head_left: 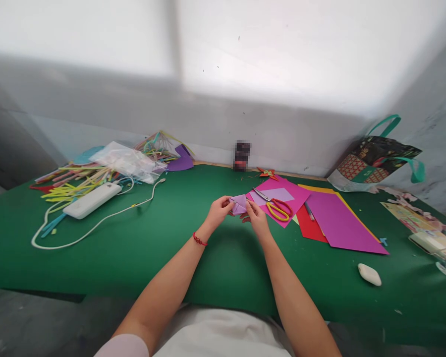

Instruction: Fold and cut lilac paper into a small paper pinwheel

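Observation:
Between my two hands, a small folded piece of light purple paper (239, 204) is held up above the green table. My left hand (220, 209) pinches its left edge, with a red bracelet on that wrist. My right hand (257, 218) grips the right edge with thumb and fingers. Just right of it lie scissors (278, 209) with red and yellow handles, resting on magenta paper (299, 192). A flat lavender sheet (282, 195) lies partly under the blades. Behind these sits an orange-red folded paper star (268, 173).
Purple (345, 218), red (309, 227) and yellow sheets overlap at right, near a white rounded case (369, 274). A patterned bag (371, 158) stands back right. At left lie a white power bank (92, 200), its cable (96, 226), a plastic bag (128, 161) and colourful strips (65, 190).

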The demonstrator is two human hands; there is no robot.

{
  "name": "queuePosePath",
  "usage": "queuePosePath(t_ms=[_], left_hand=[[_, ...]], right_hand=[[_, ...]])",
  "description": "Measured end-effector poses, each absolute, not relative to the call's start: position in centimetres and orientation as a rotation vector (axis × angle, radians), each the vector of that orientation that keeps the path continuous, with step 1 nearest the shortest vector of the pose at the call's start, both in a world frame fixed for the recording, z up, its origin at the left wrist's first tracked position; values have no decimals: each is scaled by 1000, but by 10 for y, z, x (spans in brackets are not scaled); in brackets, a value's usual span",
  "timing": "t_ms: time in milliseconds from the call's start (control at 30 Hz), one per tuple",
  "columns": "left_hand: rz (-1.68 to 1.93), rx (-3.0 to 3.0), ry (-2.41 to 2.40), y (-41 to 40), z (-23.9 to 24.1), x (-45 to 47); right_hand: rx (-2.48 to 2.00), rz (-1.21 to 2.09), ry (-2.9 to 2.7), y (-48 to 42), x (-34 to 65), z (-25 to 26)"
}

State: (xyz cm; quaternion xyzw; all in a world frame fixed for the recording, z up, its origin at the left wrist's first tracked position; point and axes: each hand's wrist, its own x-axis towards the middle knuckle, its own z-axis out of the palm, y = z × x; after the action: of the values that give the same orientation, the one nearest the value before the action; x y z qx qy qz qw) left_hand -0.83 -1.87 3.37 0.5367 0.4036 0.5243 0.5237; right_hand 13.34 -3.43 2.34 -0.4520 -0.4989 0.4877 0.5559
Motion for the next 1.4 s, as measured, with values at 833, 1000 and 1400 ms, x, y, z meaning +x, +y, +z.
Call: queuePosePath(t_ms=[833,1000,1400], left_hand=[[1232,1391,935,-18,28,-9],[1266,1386,986,-15,25,-9],[1256,1357,1008,-13,21,-8]], right_hand=[[-1112,1238,-1173,-39,130,30],[-1123,1335,-1193,-43,127,33],[-1147,1330,-1272,-44,127,30]])
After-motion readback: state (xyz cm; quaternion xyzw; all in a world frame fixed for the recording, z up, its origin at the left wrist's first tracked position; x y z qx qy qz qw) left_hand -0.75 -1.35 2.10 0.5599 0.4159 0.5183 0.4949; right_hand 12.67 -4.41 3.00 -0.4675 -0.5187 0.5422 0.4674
